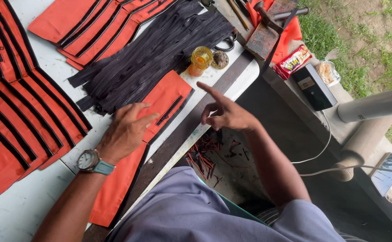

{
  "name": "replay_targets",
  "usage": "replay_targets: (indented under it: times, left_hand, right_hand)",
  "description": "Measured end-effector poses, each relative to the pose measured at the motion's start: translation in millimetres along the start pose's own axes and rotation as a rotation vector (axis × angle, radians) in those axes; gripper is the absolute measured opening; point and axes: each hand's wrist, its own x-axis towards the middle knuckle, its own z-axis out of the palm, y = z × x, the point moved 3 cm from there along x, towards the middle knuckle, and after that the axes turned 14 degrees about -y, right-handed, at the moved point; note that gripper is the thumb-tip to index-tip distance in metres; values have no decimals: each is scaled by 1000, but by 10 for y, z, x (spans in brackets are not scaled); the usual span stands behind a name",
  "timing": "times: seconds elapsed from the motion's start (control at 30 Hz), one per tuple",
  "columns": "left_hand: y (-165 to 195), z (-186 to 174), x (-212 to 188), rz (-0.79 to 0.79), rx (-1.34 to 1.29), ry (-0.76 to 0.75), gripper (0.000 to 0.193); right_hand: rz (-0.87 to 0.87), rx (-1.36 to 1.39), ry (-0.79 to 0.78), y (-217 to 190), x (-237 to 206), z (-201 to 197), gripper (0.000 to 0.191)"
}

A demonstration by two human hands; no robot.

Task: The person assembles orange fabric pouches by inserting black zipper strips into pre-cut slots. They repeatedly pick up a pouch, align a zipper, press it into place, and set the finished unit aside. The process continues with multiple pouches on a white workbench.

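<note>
stacks of finished orange panels (21,116) overlap at left, out of the way. left hand (126,131) lies open, palm down, pinning an orange fabric piece (162,105) at the table (21,210) edge beside black strips (155,54); right hand (226,113) hovers empty, forefinger extended.

An open-air sewing workshop: stacks of orange fabric panels (21,112) with black zippers cover a white surface (21,210), beside a heap of black zipper strips (151,54). Fabric trimmings (205,157) litter the ground below, scissors (226,44) lie nearby, and grass (361,36) borders the workspace.
</note>
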Motion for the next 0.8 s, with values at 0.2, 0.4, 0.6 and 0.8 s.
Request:
replay_targets:
  times: [0.2, 0.4, 0.6, 0.8]
  left_hand:
    - [21, 286, 197, 18, -1, -60, 37]
    - [-63, 334, 171, 27, -76, 31, 30]
    - [-65, 328, 164, 6, -127, 42, 28]
    - [-74, 202, 161, -17, -290, 60, 29]
  right_hand:
    - [-14, 256, -63, 424, 217, -53, 107]
    - [26, 295, -46, 437, 307, -127, 104]
    - [196, 61, -29, 156, 336, 23, 104]
    - [351, -339, -29, -62, 264, 520, 106]
